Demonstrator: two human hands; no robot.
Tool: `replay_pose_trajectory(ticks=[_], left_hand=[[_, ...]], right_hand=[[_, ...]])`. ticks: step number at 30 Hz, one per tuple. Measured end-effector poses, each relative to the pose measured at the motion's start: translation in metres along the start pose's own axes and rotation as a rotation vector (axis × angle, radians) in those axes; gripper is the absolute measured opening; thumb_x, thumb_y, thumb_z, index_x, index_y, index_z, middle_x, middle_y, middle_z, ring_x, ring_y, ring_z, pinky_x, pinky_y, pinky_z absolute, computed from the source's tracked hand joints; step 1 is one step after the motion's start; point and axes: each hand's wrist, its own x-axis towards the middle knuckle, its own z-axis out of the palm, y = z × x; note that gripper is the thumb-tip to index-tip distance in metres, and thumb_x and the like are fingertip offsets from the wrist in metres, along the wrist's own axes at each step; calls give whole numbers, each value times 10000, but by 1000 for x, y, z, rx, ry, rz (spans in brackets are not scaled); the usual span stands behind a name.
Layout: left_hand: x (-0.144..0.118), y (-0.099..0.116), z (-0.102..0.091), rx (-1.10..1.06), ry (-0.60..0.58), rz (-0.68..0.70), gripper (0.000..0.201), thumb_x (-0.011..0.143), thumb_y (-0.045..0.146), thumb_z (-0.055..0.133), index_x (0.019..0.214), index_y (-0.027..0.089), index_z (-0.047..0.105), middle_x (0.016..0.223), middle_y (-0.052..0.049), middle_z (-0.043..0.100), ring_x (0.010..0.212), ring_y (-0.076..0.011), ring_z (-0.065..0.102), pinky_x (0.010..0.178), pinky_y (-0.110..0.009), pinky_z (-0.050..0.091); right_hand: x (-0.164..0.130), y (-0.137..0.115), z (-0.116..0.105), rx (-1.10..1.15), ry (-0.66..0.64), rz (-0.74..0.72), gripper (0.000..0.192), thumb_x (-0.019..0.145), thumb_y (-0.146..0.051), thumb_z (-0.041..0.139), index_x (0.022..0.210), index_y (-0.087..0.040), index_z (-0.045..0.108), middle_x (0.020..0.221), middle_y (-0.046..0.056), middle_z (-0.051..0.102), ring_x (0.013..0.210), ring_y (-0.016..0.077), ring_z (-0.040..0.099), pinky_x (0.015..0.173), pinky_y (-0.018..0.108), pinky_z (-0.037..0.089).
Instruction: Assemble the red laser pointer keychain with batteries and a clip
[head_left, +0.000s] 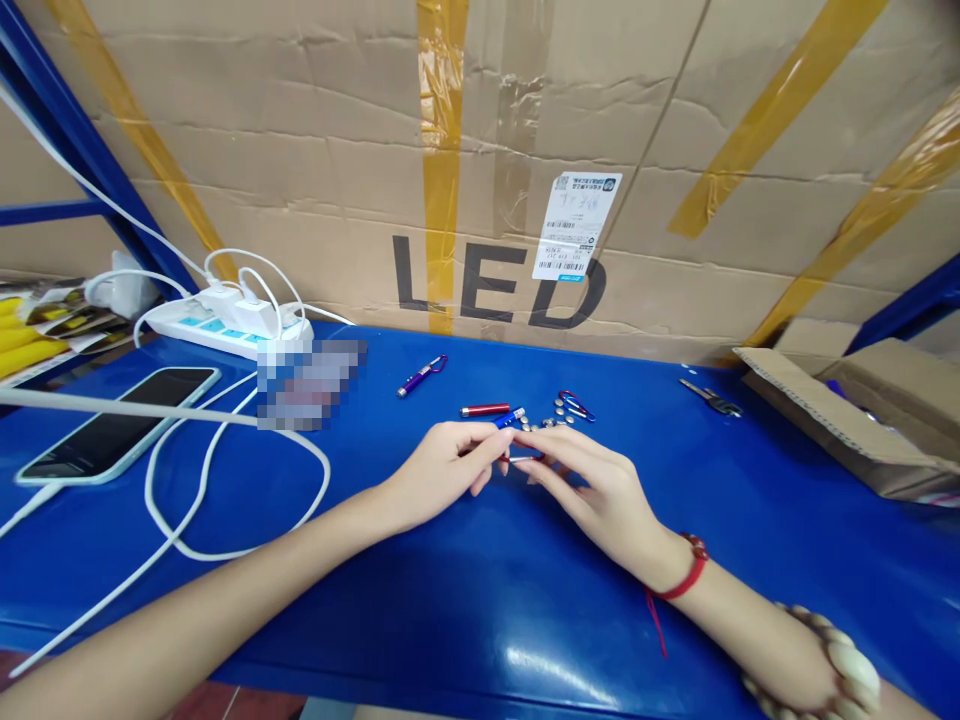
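Clip (524, 459) sits between both hands, long axis left-right, equally near each. Right hand (600, 485) pinches its right end; left hand (439, 472) fingers bunched, grip hidden. Blue tube (510, 418) just beyond.

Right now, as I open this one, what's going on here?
A person's left hand and right hand are close together over a blue table, with a small red clip between them; which hand grips it isn't clear. Just beyond lie a red tube and several small round metal pieces.
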Motion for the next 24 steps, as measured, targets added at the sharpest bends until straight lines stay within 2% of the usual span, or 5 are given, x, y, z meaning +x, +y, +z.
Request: replay_pose_trajectory(ticks=[5,10,13,20,24], left_hand=[[0,-4,2,18,24,-11,398,888,425,344,645,155,506,445,60,418,452,-86,413,525,-203,333],[-3,-9,3,205,-21,112,277,883,374,384,717,172,474,575,56,453,524,-84,413,516,-195,297],[-3,-10,3,267,-35,156,235,889,367,385,767,183,467,617,54,478,535,-88,422,522,-197,293],[-3,-9,2,359,18,117,270,918,363,312,768,200,466,666,28,514,608,-123,490,581,-214,310],[-5,-9,2,334,17,114,317,923,381,272,716,198,427,636,29,490,587,-123,474,573,-217,304]], right_hand=[[1,1,-1,-63,-154,19,274,903,-224,460,1160,-166,534,1021,75,611,928,164,590,796,291,505],[3,-1,-4,-92,-260,34,277,921,-230,416,1172,-162,511,1095,85,589,984,180,576,834,323,498],[2,-2,-5,-83,-262,34,245,923,-240,411,1122,-160,529,1040,78,599,925,171,593,805,311,510],[2,-2,-5,-201,-226,5,264,924,-267,399,1107,-134,535,987,97,596,872,190,603,749,319,525],[3,-2,-6,-133,-238,5,249,924,-267,399,1085,-142,542,945,82,596,826,164,598,740,288,516]])
